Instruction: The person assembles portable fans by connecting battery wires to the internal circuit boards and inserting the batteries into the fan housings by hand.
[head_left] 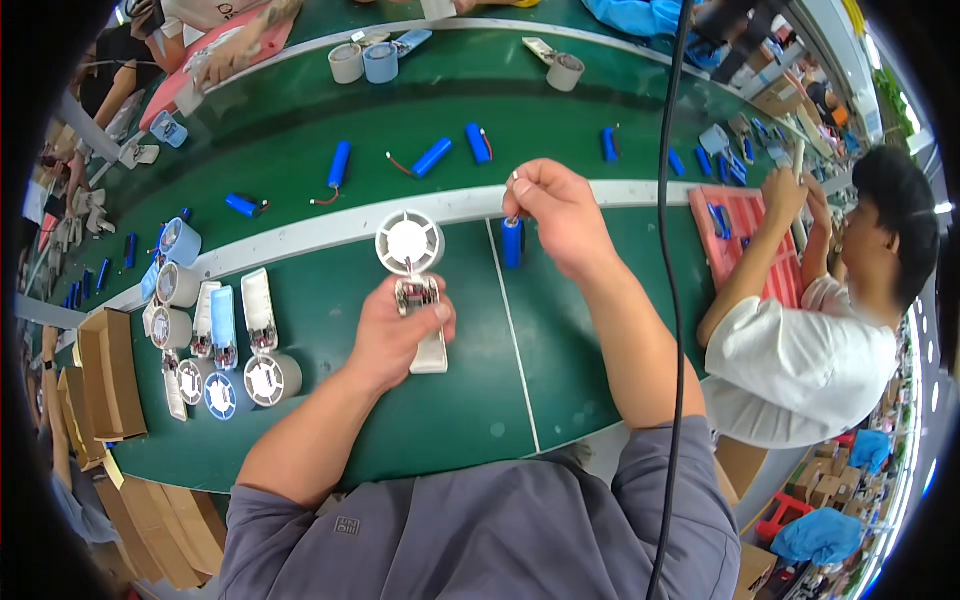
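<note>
My left hand (388, 338) is closed round the handle of a white handheld fan (408, 243), its round spoked head pointing away from me. The handle's open part shows a small circuit board with wires; my thumb lies just below it. To the right, the fingertips of my right hand (562, 215) pinch the thin lead of a blue cylindrical battery (513, 246), close to its small white plug. The battery hangs upright below my fingers, apart from the fan. Further left on the green tabletop (465, 420) lie several opened fans (268, 378), white and blue.
Beyond a pale rail (320, 235), several blue batteries (433, 157) and more fans (381, 63) lie on a green belt (270, 130). A black cable (668, 240) hangs right of my right arm. A co-worker (800, 350) sits at right by a red tray (770, 265). Cardboard boxes (112, 375) stand left.
</note>
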